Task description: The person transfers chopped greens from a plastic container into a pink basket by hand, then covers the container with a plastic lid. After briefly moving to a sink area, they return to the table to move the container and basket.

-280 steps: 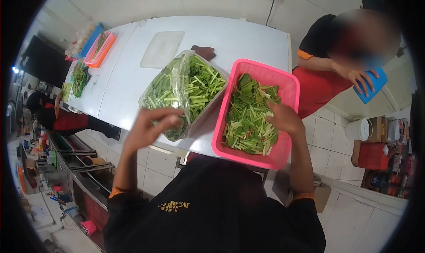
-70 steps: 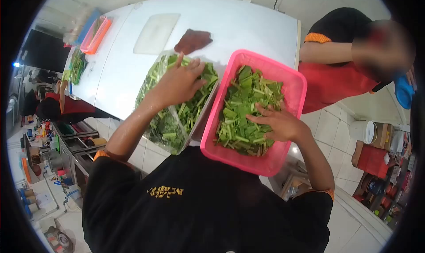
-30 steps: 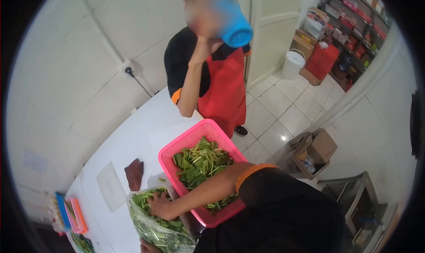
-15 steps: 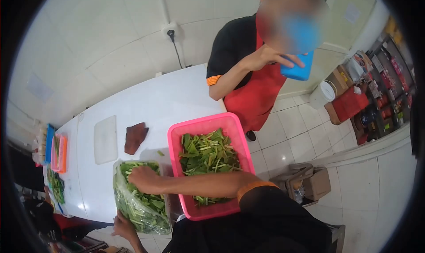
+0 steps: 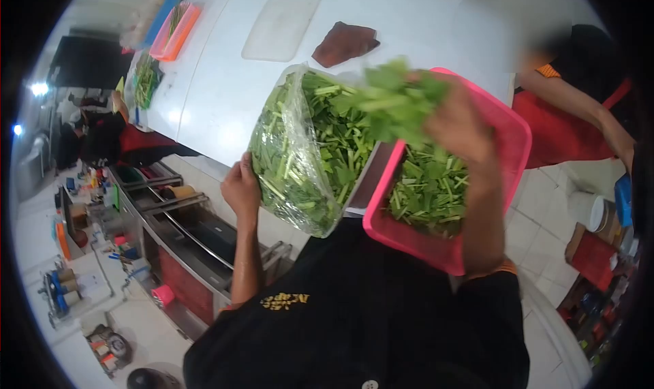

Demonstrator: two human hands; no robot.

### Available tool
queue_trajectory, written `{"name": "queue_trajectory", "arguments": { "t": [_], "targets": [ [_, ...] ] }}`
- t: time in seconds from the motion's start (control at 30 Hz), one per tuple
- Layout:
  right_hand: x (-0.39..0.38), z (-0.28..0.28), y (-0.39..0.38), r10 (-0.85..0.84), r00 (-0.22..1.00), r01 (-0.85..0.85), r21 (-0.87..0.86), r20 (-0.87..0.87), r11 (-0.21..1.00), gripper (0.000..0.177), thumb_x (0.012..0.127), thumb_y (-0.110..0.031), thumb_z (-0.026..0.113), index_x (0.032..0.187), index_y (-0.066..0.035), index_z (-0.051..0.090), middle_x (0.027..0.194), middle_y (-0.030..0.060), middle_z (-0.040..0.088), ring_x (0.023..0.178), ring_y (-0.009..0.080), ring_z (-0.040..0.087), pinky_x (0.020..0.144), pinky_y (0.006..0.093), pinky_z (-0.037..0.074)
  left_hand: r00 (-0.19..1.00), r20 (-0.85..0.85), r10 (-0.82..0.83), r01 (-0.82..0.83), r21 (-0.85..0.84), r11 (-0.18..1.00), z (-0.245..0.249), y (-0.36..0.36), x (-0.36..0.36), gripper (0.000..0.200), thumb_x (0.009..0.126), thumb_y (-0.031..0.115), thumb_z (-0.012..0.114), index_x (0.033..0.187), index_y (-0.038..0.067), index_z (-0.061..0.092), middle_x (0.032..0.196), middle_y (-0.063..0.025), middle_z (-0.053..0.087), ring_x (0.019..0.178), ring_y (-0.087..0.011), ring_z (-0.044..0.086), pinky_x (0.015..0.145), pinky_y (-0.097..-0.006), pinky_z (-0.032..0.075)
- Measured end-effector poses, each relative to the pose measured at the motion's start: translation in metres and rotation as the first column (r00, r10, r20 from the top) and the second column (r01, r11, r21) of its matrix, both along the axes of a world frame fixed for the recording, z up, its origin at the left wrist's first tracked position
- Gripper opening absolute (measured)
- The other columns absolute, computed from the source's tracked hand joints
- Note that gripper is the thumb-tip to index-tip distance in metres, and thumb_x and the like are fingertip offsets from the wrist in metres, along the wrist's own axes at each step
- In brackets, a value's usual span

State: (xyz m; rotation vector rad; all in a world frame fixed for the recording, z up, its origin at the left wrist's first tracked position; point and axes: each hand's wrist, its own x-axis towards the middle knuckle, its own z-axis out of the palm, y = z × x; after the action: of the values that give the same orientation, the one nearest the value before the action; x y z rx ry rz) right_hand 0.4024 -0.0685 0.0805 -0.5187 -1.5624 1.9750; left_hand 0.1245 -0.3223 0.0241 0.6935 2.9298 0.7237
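Note:
Chopped leafy greens fill a clear container (image 5: 294, 161) with plastic film drawn over its left part. My left hand (image 5: 241, 188) grips its left edge, some fingers hidden behind it. Beside it on the right stands a pink plastic basket (image 5: 519, 140), also holding cut greens (image 5: 428, 190). My right hand (image 5: 464, 125), somewhat blurred, is closed around a bunch of greens (image 5: 395, 99). That bunch hangs above the gap between container and basket, over the basket's left rim.
On the white table (image 5: 218, 96) lie a translucent cutting board (image 5: 281, 28) and a brown cloth (image 5: 344, 43). An orange-pink basket (image 5: 176, 33) stands at the far left. A co-worker in a red apron (image 5: 555, 131) is at the right. Metal equipment (image 5: 197, 232) lines the lower left.
My right hand has risen out of the film-covered container and now holds a bunch of greens nearer the basket. The view has swung left and down. The co-worker's blue cup has been lowered.

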Motion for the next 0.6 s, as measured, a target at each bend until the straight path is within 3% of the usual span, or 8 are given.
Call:
{"name": "queue_trajectory", "arguments": {
  "t": [0.07,0.1,0.23,0.3,0.37,0.43,0.53,0.6],
  "targets": [
    [0.054,-0.017,0.000,-0.108,0.986,0.121,0.100,-0.124,0.988,0.039,0.080,0.005,0.065,0.118,-0.001,0.060,0.111,0.0081,0.064,0.093,0.0162,0.064,0.073,0.0299,0.054,0.994,-0.094,-0.051,0.054,0.023,0.998,-0.015,-0.005,-0.007,0.049,0.096,0.044,0.055,0.083,0.001,0.072,0.057,-0.0138,0.061,0.055,-0.0252,0.059,0.094,-0.0465,0.038],
    [0.083,-0.012,0.003,-0.175,0.978,0.119,0.391,0.110,0.913,0.041,0.081,0.006,0.064,0.121,-0.002,0.057,0.115,0.0082,0.063,0.096,0.0166,0.063,0.075,0.0305,0.054,0.987,-0.144,-0.077,0.082,0.029,0.996,-0.018,-0.009,-0.010,0.049,0.096,0.045,0.054,0.082,0.001,0.072,0.058,-0.0126,0.062,0.057,-0.0257,0.061,0.107,-0.0508,0.033],
    [0.140,-0.040,-0.024,-0.262,0.790,0.269,0.072,0.554,0.961,0.058,0.074,0.009,0.065,0.128,-0.008,0.053,0.120,0.0076,0.061,0.111,0.0223,0.060,0.092,0.0329,0.051,0.994,-0.073,-0.087,0.094,0.100,0.991,-0.009,-0.003,-0.005,0.049,0.097,0.045,0.052,0.085,0.002,0.073,0.061,-0.0080,0.066,0.062,-0.0264,0.065,0.114,-0.0587,-0.007],
    [0.141,-0.059,-0.042,-0.302,0.610,0.115,0.295,0.733,0.948,0.067,0.071,0.006,0.066,0.133,-0.011,0.050,0.122,0.0090,0.061,0.113,0.0268,0.060,0.097,0.0357,0.050,0.992,-0.064,-0.108,0.114,0.098,0.989,-0.007,-0.001,-0.002,0.048,0.097,0.044,0.052,0.088,0.002,0.074,0.061,-0.0072,0.067,0.063,-0.0255,0.065,0.114,-0.0577,-0.008],
    [0.132,-0.060,-0.056,-0.462,0.455,-0.400,0.638,0.761,0.658,0.075,0.068,0.001,0.069,0.138,-0.015,0.048,0.122,0.0109,0.061,0.111,0.0307,0.061,0.098,0.0385,0.048,0.988,-0.060,-0.143,0.148,0.090,0.985,-0.010,-0.003,-0.005,0.047,0.097,0.044,0.052,0.091,0.003,0.074,0.062,-0.0071,0.067,0.064,-0.0244,0.065,0.114,-0.0572,-0.009],
    [0.136,-0.046,-0.050,-0.437,0.489,-0.493,0.652,0.755,0.576,0.076,0.069,-0.015,0.072,0.141,-0.023,0.047,0.122,0.0153,0.061,0.106,0.0354,0.064,0.094,0.0428,0.051,0.993,-0.044,-0.113,0.116,0.073,0.990,-0.013,-0.004,-0.009,0.045,0.098,0.040,0.051,0.090,0.002,0.074,0.064,-0.0090,0.068,0.064,-0.0221,0.065,0.112,-0.0504,0.013],
    [0.136,-0.020,-0.030,-0.140,0.483,-0.484,0.396,0.865,0.780,0.084,0.069,-0.023,0.075,0.146,-0.024,0.040,0.115,0.0135,0.065,0.097,0.0340,0.067,0.087,0.0407,0.053,0.994,0.000,-0.108,0.106,-0.187,0.977,-0.022,-0.026,-0.035,0.038,0.099,0.033,0.051,0.107,0.001,0.070,0.089,-0.0147,0.071,0.081,-0.0211,0.065,0.088,-0.0357,0.047],
    [0.131,-0.031,-0.025,-0.172,0.778,-0.220,0.518,0.605,0.826,0.082,0.076,-0.028,0.073,0.148,-0.016,0.035,0.092,0.0196,0.065,0.073,0.0308,0.065,0.070,0.0413,0.053,0.970,-0.087,-0.228,0.215,-0.140,0.967,-0.024,-0.029,-0.033,0.040,0.099,0.039,0.049,0.090,0.002,0.064,0.076,-0.0125,0.061,0.069,-0.0209,0.053,0.074,-0.0369,0.040]
  ]
}}
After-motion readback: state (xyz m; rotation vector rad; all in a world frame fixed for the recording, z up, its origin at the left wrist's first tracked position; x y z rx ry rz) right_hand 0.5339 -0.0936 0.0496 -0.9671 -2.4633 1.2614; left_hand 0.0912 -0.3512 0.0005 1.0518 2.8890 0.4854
